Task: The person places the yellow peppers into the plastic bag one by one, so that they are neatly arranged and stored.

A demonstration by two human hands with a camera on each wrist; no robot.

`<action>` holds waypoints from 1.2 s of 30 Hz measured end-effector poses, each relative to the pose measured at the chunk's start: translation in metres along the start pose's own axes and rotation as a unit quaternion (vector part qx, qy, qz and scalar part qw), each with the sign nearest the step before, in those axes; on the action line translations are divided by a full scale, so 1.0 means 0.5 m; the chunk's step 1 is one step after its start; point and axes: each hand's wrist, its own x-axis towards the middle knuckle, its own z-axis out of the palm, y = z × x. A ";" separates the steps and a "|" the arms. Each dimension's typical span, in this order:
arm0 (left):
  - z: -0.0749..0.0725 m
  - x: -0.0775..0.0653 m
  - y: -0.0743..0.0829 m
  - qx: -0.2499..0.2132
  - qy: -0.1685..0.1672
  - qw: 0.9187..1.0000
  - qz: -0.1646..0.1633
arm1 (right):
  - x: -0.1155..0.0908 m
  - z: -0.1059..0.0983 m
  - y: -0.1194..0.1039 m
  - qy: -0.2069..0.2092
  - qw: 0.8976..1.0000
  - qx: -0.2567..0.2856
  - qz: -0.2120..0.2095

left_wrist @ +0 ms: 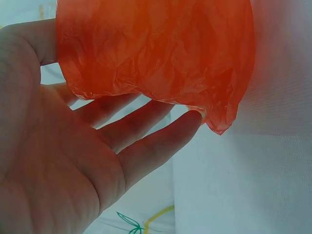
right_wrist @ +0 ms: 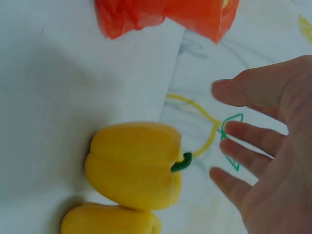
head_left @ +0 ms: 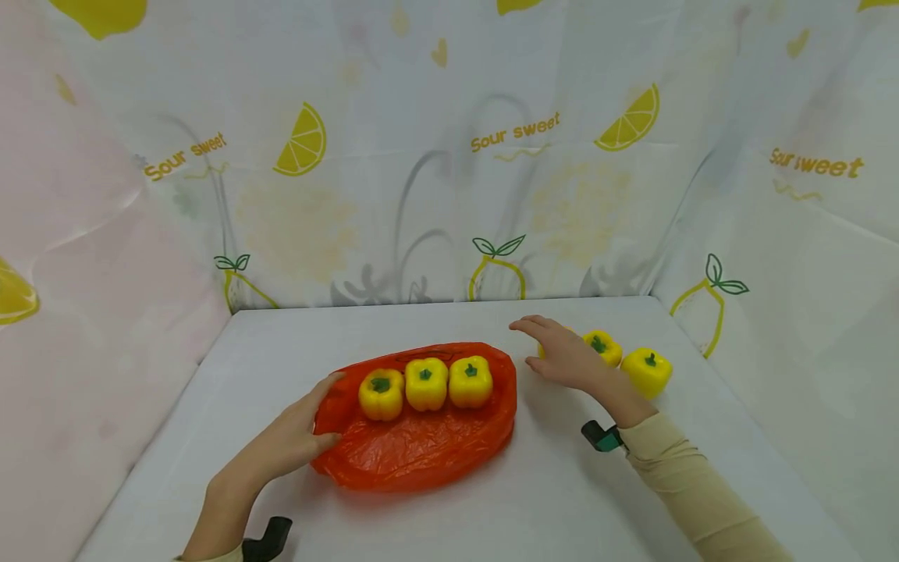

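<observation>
Three yellow bell peppers (head_left: 426, 384) with green stems sit in a row on a red plastic bag (head_left: 421, 460). At the bag's left side is my left hand (head_left: 286, 437), thumb and fingers spread apart along its edge. In the left wrist view, the long fingers (left_wrist: 161, 141) lie against the crinkled bag, partly hidden by it. My right hand (head_left: 570, 357) is over the right part of the table, fingers extended and holding nothing. Below its fingers in the right wrist view is a yellow bell pepper (right_wrist: 134, 163), apart from the hand.
Right of the bag are more yellow bell peppers: one mostly hidden by the right hand, another (head_left: 604, 347) behind the wrist, and one (head_left: 648, 372) farther right. The white table (head_left: 555, 484) is bordered by lemon-print curtains (head_left: 393, 195) at the back and sides.
</observation>
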 end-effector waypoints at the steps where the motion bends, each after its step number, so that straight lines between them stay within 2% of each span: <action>1: 0.000 0.000 0.000 -0.001 0.000 1.000 -0.002 | 0.001 -0.001 0.012 -0.001 1.000 -0.009 0.008; 6: -0.001 -0.001 -0.002 -0.003 -0.001 1.000 -0.004 | -0.002 -0.003 0.055 -0.022 0.998 -0.030 0.053; 14: -0.001 0.000 -0.001 0.003 0.002 1.000 0.003 | -0.012 0.004 0.083 -0.050 0.994 -0.075 0.065; 22: 0.003 0.001 -0.002 0.003 -0.003 1.000 0.000 | -0.006 0.016 0.096 -0.060 0.992 -0.067 0.083; 36: 0.002 0.000 -0.004 -0.008 -0.002 1.000 0.003 | -0.007 0.022 0.093 -0.050 0.997 -0.020 0.064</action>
